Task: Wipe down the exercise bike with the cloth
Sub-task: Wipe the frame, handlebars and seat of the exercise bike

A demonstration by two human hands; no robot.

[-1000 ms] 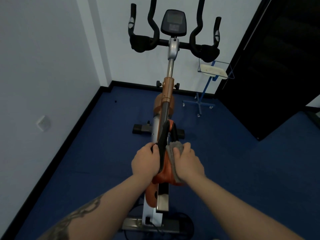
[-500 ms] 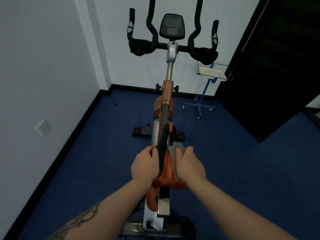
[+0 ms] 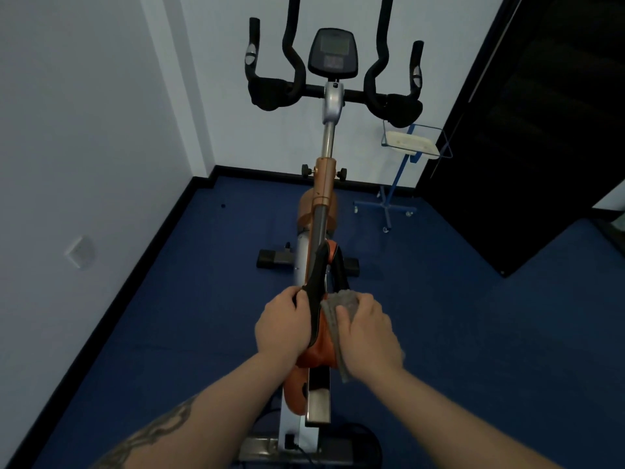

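Head view, nearest first: two bare forearms reach forward over the rear of the exercise bike (image 3: pixel 323 211). The left hand (image 3: pixel 282 328) grips the left side of the saddle (image 3: pixel 316 296), fingers curled round its black edge. The right hand (image 3: pixel 368 330) presses a grey cloth (image 3: pixel 341 301) against the saddle's right, orange side, fingers bent over the cloth; how tightly they clutch it is hard to judge from this angle. Beyond the hands the frame runs up to the seat-post collar, then the chrome stem, the display (image 3: pixel 333 54) and the black handlebars (image 3: pixel 270 93). Right of the bike stands a blue wheeled stand (image 3: pixel 394 194) on the blue floor (image 3: pixel 169 316), near a dark door (image 3: pixel 541 130).
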